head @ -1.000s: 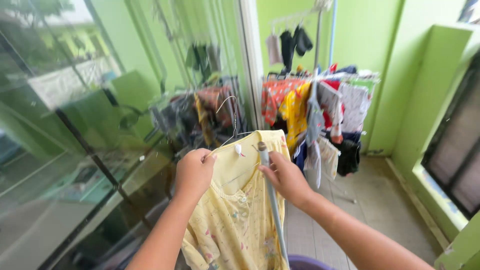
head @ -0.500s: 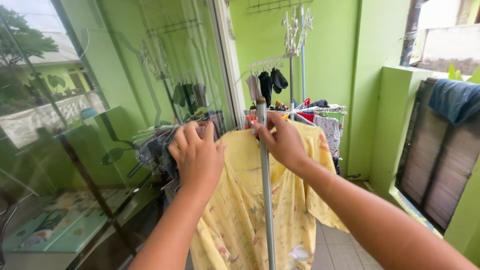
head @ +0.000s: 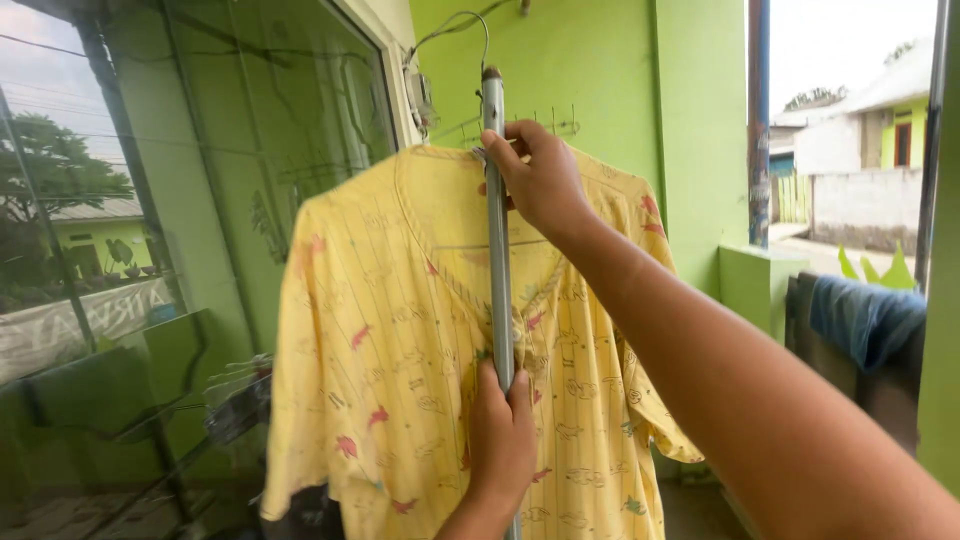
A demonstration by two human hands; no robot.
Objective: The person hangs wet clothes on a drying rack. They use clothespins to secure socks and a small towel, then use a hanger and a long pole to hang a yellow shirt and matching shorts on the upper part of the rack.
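A yellow short-sleeved garment with small printed figures (head: 400, 340) hangs spread on a thin wire hanger (head: 455, 35), whose hook rises above the collar near the top edge of the view. A grey metal pole (head: 496, 230) stands upright in front of the garment, running down its middle from just beside the hanger hook to the bottom edge of the view. The right hand (head: 540, 180) is closed around the upper part of the pole at the level of the garment's collar, pinching the hanger's shoulder against it; the forearm crosses the garment's right sleeve. The left hand (head: 503, 435) is closed around the pole lower down, at the garment's chest, knuckles toward the camera. Behind the garment is a bright green wall (head: 610, 80). To the left stands a large glass pane (head: 150, 250) with reflections of trees and buildings. At the right edge, a blue cloth (head: 865, 320) lies draped over a low green ledge (head: 750, 280).
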